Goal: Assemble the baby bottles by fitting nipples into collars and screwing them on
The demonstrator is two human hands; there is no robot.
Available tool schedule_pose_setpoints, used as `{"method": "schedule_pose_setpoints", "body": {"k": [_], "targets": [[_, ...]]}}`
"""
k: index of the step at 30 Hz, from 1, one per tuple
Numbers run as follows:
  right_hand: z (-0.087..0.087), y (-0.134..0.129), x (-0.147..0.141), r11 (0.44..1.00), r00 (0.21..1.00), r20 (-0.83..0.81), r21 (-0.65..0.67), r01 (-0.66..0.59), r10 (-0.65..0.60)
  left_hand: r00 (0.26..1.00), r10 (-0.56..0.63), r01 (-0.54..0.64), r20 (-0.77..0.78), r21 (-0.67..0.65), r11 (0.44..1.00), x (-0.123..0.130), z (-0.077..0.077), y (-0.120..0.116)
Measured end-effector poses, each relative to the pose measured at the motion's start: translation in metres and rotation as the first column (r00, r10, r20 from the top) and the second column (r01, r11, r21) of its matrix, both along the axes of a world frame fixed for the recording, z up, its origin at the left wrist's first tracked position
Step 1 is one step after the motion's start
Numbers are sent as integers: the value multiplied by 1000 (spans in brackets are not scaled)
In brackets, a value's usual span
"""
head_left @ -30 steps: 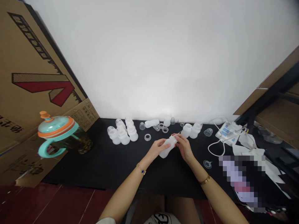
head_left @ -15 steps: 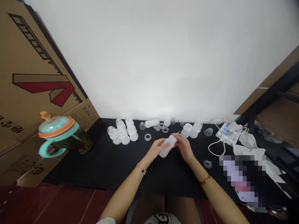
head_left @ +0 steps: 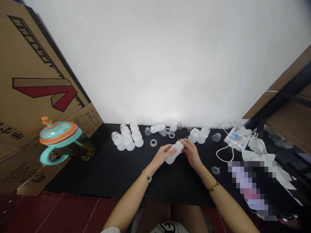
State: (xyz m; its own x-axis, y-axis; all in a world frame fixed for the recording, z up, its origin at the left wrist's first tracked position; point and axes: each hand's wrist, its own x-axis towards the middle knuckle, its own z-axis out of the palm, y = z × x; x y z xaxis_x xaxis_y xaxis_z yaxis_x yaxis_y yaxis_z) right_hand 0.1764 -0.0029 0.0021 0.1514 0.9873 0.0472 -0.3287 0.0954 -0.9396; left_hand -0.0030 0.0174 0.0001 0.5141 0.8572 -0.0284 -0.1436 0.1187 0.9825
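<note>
A milky white baby bottle (head_left: 172, 156) is tilted over the black table, its neck up and to the right. My left hand (head_left: 163, 154) wraps round its body, fingers closed. The fingers of my right hand (head_left: 192, 152) are closed at the bottle's mouth, on a clear part (head_left: 182, 141) that they largely hide. A thin pale tip sticks up above those fingers. Beyond my hands lie loose ring collars (head_left: 171, 135) and another ring collar (head_left: 153, 142). An open white bottle (head_left: 194, 136) stands behind my right hand, beside a capped bottle (head_left: 203, 135).
Several capped bottles (head_left: 128, 142) stand in a cluster at the left. A white bottle (head_left: 157, 128) lies on its side near the wall. At the right are a clear cap (head_left: 216, 137), a clear nipple (head_left: 215, 170) and a white power strip (head_left: 235, 137) with cables. A large jug (head_left: 63, 139) stands far left.
</note>
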Motion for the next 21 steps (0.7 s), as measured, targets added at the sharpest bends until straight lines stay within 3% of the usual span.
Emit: {"method": "schedule_pose_setpoints", "body": {"k": [21], "targets": [[-5, 2, 2, 1000, 1000, -13, 18, -18, 19, 1000, -7, 7, -13, 6, 1000, 0, -1, 2]]}}
